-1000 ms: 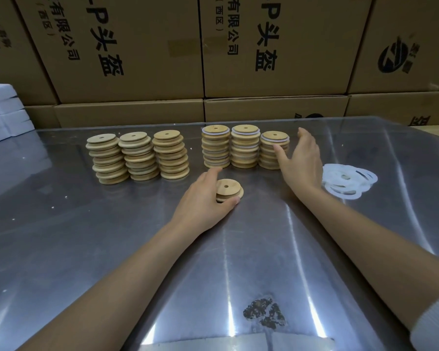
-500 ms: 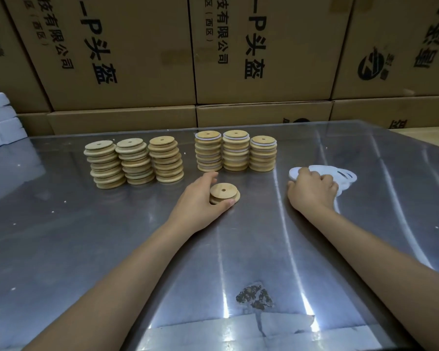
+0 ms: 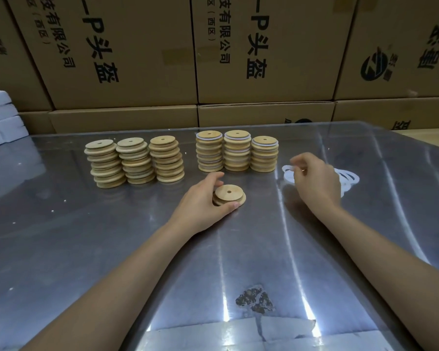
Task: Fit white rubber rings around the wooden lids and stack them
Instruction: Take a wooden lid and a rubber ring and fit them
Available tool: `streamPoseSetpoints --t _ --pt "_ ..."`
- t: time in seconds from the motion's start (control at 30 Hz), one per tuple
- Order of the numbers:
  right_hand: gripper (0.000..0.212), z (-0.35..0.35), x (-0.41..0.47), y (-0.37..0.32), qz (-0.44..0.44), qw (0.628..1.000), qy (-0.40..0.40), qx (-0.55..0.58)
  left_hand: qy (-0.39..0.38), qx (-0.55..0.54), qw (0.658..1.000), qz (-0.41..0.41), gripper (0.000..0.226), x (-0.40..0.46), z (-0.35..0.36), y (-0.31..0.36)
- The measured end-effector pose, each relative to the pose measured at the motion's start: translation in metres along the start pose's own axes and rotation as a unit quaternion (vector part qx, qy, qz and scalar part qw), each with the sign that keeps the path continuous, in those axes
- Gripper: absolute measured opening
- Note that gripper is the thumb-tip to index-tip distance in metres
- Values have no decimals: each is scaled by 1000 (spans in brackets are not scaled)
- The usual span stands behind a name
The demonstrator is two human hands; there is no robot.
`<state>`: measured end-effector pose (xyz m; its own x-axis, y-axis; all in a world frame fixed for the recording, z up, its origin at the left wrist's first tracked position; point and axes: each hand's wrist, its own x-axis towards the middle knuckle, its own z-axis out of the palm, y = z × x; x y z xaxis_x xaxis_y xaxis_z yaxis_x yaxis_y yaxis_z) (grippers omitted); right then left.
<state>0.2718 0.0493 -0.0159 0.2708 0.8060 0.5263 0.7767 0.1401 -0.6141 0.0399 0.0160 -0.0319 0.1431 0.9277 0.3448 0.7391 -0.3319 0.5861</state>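
- The left hand curls round the near-left side of a loose wooden lid lying flat on the bench, thumb on its near rim and fingers at its far rim; the palm hides the lid's left edge.
- The right hand is curled, fingertips pinching a white rubber ring at the left of the ring pile; whether that ring is lifted clear of the pile is hard to tell, and the hand covers most of the pile.
- Just beyond the loose lid stand three stacks of ringed lids, white edges showing between the layers.
- To their left, a gap apart, stand three stacks of bare lids, the layers slightly askew.
- Open bench lies between the two hands and across the whole near side, where a dark worn patch marks the surface.
- Cardboard boxes wall off the far edge; white foam blocks are cut off at the far left.
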Motion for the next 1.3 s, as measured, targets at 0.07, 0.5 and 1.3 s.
streamPoseSetpoints --t 0.07,0.5,1.3 --pt "18 -2 -5 -8 -27 998 1 48 -2 -18 1000 2 81 0 0 1" --pt "21 12 -47 -52 -265 931 -220 122 -25 -70 996 45 85 -2 3 6" --pt "11 19 -30 -37 -86 918 -198 334 22 -177 984 7 42 -1 2 13"
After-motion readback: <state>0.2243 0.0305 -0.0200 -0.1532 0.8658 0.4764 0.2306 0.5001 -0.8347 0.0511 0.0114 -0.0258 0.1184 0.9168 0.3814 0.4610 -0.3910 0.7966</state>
